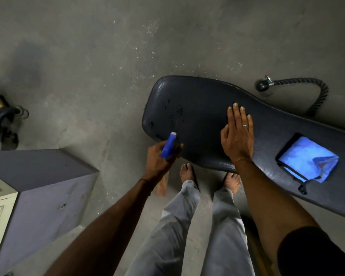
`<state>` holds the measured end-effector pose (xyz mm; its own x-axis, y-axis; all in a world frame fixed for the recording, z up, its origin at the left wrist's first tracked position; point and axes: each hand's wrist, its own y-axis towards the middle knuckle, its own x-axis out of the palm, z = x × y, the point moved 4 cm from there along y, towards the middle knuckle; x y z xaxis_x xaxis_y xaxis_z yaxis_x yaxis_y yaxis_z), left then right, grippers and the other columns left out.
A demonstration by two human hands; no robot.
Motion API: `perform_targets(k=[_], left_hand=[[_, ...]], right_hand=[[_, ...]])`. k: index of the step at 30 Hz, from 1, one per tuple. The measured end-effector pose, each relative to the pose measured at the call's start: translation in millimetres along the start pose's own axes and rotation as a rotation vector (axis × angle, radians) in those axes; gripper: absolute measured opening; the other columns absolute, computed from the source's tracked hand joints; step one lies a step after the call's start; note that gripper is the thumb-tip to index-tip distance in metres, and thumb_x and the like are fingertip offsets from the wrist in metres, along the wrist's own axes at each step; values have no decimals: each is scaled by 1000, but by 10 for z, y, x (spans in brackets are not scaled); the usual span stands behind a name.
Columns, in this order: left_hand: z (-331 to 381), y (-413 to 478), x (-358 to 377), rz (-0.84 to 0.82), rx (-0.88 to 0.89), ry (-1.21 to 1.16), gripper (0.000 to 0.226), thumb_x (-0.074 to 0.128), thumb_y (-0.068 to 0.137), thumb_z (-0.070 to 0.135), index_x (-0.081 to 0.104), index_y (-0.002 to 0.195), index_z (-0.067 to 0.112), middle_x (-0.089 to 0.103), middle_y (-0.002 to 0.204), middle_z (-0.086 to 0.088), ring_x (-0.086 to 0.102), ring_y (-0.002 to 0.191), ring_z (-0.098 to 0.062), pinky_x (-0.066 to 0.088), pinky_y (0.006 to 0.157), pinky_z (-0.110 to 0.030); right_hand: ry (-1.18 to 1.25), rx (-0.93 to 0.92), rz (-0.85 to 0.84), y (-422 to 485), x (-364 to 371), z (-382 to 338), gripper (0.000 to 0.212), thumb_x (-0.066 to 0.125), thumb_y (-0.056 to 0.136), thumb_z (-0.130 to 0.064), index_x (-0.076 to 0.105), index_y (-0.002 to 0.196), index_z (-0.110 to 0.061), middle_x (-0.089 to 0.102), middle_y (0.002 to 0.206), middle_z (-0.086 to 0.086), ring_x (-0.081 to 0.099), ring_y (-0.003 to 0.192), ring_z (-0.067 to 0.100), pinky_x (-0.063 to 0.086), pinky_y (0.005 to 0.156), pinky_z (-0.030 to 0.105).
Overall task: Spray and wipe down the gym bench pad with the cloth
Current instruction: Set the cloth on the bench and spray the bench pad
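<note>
The long, dark padded vinyl gym bench pad (197,96) lay across the right half of the frame, its long axis running from the broad rounded end near the centre down toward the lower right edge. Scattered wet droplets (173,112) sat on that broad end, so spraying looked begun and wiping not yet. The folded blue cloth (305,158) rested flat on the pad at the right of the frame, further along the long axis, with a dark edge and cord beneath it that could not be identified. The right hand (237,136) lay palm down on the pad between droplets and cloth, fingers straight and together, pointing to the top of the frame and gripping nothing; a ring (245,125) showed on one finger. It was the nearer hand to the cloth, which lay to its right and well apart, so a sideways reach along the pad seemed the likely way to it. The left hand (158,160) was curled round the blue plastic spray bottle (168,145) just at the pad's lower left rim, nozzle aimed up toward the wet patch. Below stood bare feet (186,172) in pale grey trousers on the grey concrete floor (88,56). A black rope handle (299,88) curved at the upper right, and a grey box (48,186) stood at the lower left
</note>
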<state>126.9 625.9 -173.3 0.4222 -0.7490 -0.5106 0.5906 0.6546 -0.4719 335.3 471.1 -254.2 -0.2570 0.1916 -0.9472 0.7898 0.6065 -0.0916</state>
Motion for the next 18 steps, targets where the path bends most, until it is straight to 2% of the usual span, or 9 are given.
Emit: perform_targets(k=[3,6,8,10,12,15,18], left_hand=[[-54,-60,97,-55,-7,11,12,65,97,34,66,89,25,72,81,-4,69,71,-17,58,69,-27],[-199,-150,179,-67,-57,57,28,64,97,41,67,84,16,72,74,-6,69,66,-21,58,64,-31],[-245,-233,257,-121,-73,83,24,65,97,37,67,82,18,71,73,-4,68,64,-17,56,61,-25],[-289,-308,332,-186,-76,84,19,66,96,35,65,80,25,71,75,-3,68,65,-16,58,63,-26],[-329,-369,369,-207,-113,106,27,66,96,40,64,75,22,71,71,-4,67,60,-16,57,62,-29],[-363,-435,386,-198,-149,148,30,69,95,35,61,69,22,69,67,-6,62,56,-11,50,56,-19],[-404,-481,438,-301,-110,158,18,70,94,34,66,81,23,71,76,-6,63,63,-11,52,62,-19]], right_hand=[[5,1,-4,1,5,6,60,37,101,-22,25,160,-13,19,169,7,18,156,25,13,128,44],[-2,-1,-7,2,11,13,60,37,102,-22,24,160,-13,18,170,7,17,157,25,13,128,44],[-8,-8,-14,1,18,14,60,37,102,-22,22,160,-13,16,170,7,16,157,25,13,129,44],[2,-9,-19,3,22,19,60,37,103,-22,22,160,-13,16,170,7,15,157,25,12,129,44],[9,-7,-10,3,29,21,60,37,103,-22,23,160,-12,16,170,7,15,157,25,12,129,44],[36,-15,18,2,32,22,59,36,103,-21,25,160,-12,19,169,6,17,157,24,12,129,43],[72,-29,26,1,49,42,57,35,104,-21,26,159,-12,20,169,5,16,157,23,11,129,42]])
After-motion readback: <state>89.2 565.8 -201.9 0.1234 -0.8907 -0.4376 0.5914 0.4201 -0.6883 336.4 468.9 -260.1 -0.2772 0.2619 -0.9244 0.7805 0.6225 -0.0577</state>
